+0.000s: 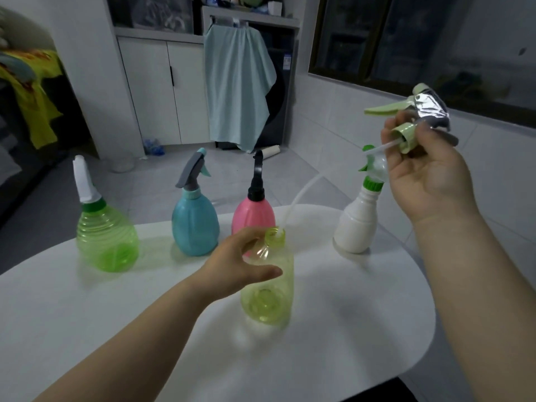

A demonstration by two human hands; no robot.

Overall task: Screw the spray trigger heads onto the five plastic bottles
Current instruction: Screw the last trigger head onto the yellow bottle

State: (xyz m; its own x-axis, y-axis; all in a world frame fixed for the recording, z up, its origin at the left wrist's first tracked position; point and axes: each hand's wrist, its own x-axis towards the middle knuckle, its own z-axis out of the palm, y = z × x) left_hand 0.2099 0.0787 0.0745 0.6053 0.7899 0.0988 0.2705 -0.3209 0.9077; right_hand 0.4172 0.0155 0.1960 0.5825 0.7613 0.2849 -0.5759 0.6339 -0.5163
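last of five in hand. left hand [240,265] fingers are wrapping the yellow bottle [269,300] on the tabletop [348,329]. right hand [426,175] fingers are pinching the trigger head [417,114] held high, its tube [301,192] trailing to the bottle mouth. green bottle [107,242], blue bottle [194,224], pink bottle [255,216] and white bottle [355,224] are wearing heads. next: feeding the tube in, seating the head square, twisting.

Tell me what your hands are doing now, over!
Left hand grips yellow bottle, neck open. Right hand holds trigger head raised, tube trailing down to the neck. Nothing in the way.
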